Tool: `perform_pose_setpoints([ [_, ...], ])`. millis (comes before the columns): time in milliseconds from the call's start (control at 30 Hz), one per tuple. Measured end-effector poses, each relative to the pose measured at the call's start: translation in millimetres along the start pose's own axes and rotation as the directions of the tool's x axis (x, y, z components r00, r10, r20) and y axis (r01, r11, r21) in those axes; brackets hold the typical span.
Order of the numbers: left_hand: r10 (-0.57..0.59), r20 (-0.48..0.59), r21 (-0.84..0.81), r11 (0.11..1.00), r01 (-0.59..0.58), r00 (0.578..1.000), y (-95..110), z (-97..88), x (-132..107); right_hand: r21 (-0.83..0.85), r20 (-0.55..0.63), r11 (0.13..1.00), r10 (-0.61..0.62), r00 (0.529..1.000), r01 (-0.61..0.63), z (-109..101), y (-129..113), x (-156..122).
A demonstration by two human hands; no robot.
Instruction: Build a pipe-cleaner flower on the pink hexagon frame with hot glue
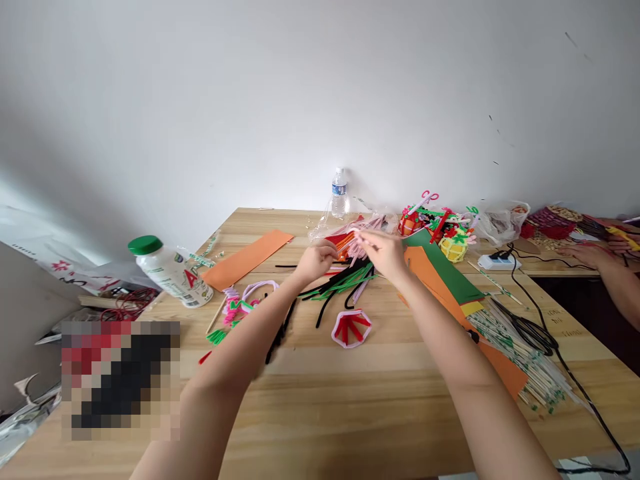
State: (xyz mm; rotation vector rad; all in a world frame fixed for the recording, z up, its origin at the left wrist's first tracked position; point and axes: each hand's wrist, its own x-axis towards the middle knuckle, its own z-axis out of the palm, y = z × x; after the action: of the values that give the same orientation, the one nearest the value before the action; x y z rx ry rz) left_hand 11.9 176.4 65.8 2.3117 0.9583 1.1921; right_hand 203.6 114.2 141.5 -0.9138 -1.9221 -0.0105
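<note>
Pink and orange fuzzy pipe cleaners [350, 241] sit bunched between a person's two bare hands over the far middle of a pale wooden table [320, 400]. The left hand [315, 260] is closed around the orange end of the bunch. The right hand [385, 253] pinches the pale-pink stems at its fingertips, its other fingers loosely curled. Just near of the hands, loose green and black pipe cleaners [345, 280] lie fanned on the wood, and nearer still rests a pink-rimmed loop with red spokes [351, 328]. To the left lie a long orange paper strip [247, 259] and a white plastic bottle with a green cap [170, 270], tipped on its side. A clear water bottle [339, 192] stands upright at the far edge against the wall. To the right, a dark green paper sheet [443, 267] overlaps an orange paper sheet [505, 373], with a bundle of thin wooden sticks [520, 353] and black scissors [535, 333] lying on them. Beyond, a heap of bright finished pipe-cleaner figures [440, 227] sits beside a white power strip [493, 261]. At the far right edge, a co-worker's hand [585, 253] rests on the table, well apart from the bunch.
</note>
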Motion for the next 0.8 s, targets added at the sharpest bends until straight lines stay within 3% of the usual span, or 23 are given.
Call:
perform_pose_setpoints([
  [100,-0.303,0.039,-0.022,0.952,0.304,0.952,-17,-22.2,-18,0.062,0.281,0.998,-0.05,0.958,0.034,37,-5,-10],
  [200,-0.389,0.031,-0.043,0.92,0.39,0.921,-25,-22.4,-36,0.092,0.519,0.995,-0.08,0.851,0.038,71,-4,-19],
  [267,-0.4,0.033,-0.049,0.915,0.401,0.916,-22,-15.3,-46,0.105,0.523,0.994,-0.077,0.849,0.026,82,0,-23],
  [333,-0.369,0.05,-0.052,0.927,0.371,0.928,-15,-6.7,-52,0.124,0.419,0.992,-0.026,0.908,-0.029,82,6,-23],
  [400,-0.235,0.082,0.018,0.972,0.234,0.969,-9,1.3,-55,0.194,0.273,0.97,0.088,0.958,-0.144,73,12,-17],
  [467,-0.133,0.186,0.195,0.976,0.096,0.974,-6,7.8,-57,0.322,0.115,0.912,0.228,0.967,-0.253,58,14,-8],
  [533,-0.167,0.285,0.365,0.929,0.054,0.944,-9,12.1,-58,0.429,-0.088,0.868,0.317,0.944,-0.252,35,11,3],
  [567,-0.208,0.309,0.418,0.906,0.064,0.928,-10,13.0,-58,0.442,-0.183,0.868,0.334,0.925,-0.226,19,7,9],
  [633,-0.245,0.311,0.447,0.89,0.086,0.918,-13,12.0,-59,0.469,-0.53,0.879,0.362,0.767,-0.091,-18,-7,17],
  [700,-0.212,0.248,0.411,0.907,0.096,0.945,-10,7.8,-59,0.433,-0.723,0.898,0.294,0.625,0.078,-61,-25,17],
  [767,-0.164,0.11,0.303,0.945,0.124,0.98,2,2.8,-63,0.339,-0.794,0.933,0.216,0.568,0.119,-101,-44,9],
  [800,-0.148,0.055,0.22,0.966,0.133,0.987,11,1.1,-67,0.287,-0.802,0.955,0.199,0.563,0.071,-116,-53,1],
])
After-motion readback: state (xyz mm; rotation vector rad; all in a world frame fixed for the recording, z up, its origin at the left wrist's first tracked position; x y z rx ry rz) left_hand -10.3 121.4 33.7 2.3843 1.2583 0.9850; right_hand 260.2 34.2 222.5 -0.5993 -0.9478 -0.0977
